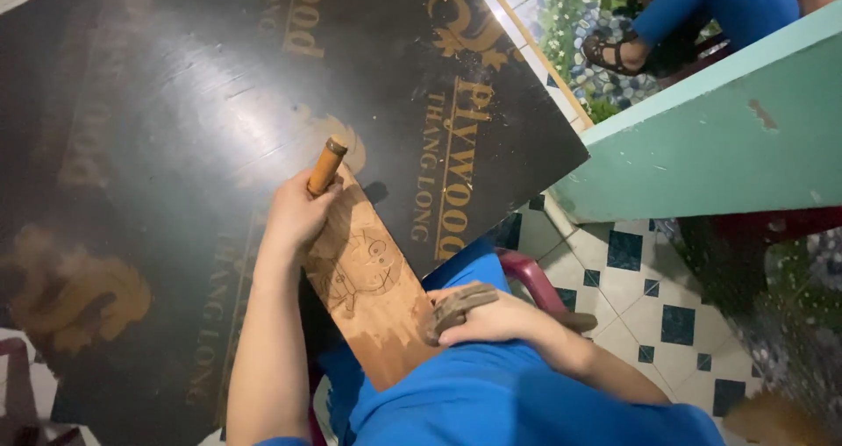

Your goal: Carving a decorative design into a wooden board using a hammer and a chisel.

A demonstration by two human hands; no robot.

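The person's lap, in blue clothing [491,393], fills the bottom of the view, and on it rests the lower end of a narrow wooden board [368,292] bearing a carved or drawn cartoon figure. The board slopes up from the thigh so that its far end leans on the edge of the dark plywood sheet [175,130], a slant that seems meant to keep the picture facing the person and the wood braced at 2 points. The right hand [487,316] lies at the board's lower right edge, curled around a brown wooden piece [460,306], perhaps a mallet or block, though how tightly it grips is hard to tell. The left hand [298,214] is clenched around a wooden-handled tool [326,165] at the board's top left; only the round handle shows, the blade being hidden, so it reads as a chisel held to the wood. The plywood sheet carries gold lettering and ornate gold emblems repeated across its glossy black face. A dark red plastic chair [531,275] shows beneath the lap, on white floor tiles with blue diamonds [631,262]. Beyond a pale green wall [702,148], another person's sandalled foot [614,51] rests on patterned ground.
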